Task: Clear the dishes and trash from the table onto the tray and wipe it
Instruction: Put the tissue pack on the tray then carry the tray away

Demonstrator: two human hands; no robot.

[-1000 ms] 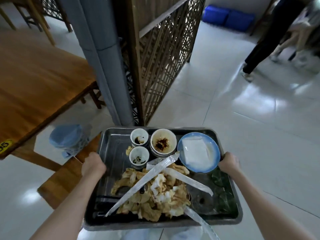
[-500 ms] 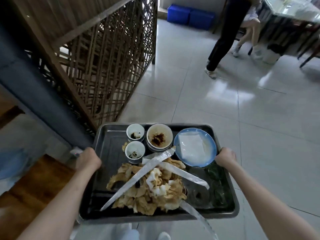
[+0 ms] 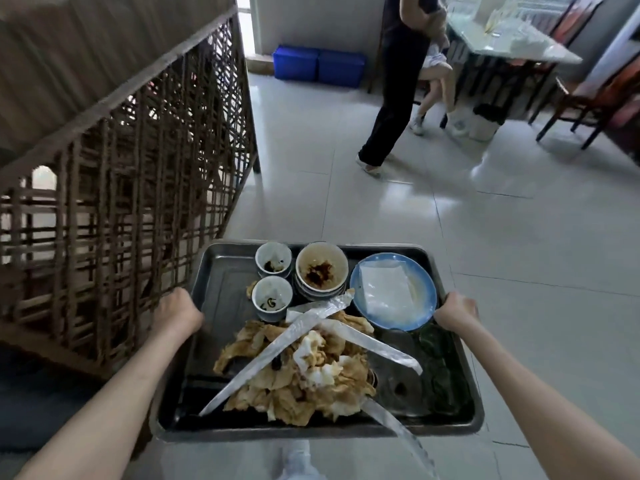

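I carry a metal tray (image 3: 221,275) in front of me above the tiled floor. My left hand (image 3: 177,311) grips its left rim and my right hand (image 3: 455,311) grips its right rim. On the tray stand two small white cups (image 3: 273,259), a stack of bowls (image 3: 321,268) with brown sauce, and a blue plate (image 3: 422,282) with clear plastic on it. A heap of crumpled brown and white napkins (image 3: 298,372) fills the near half, crossed by long clear wrappers (image 3: 277,351). Dark glass dishes (image 3: 440,368) lie at the near right.
A wooden lattice screen (image 3: 131,174) runs along my left, close to the tray. A person in dark trousers (image 3: 391,109) stands ahead on the right beside a glass-topped table (image 3: 502,39) with chairs (image 3: 595,95). Blue crates (image 3: 318,67) sit by the far wall.
I have turned right and walked forward with the tray. The wooden table and blue bin on the left have left the view; the person and far table are nearer.
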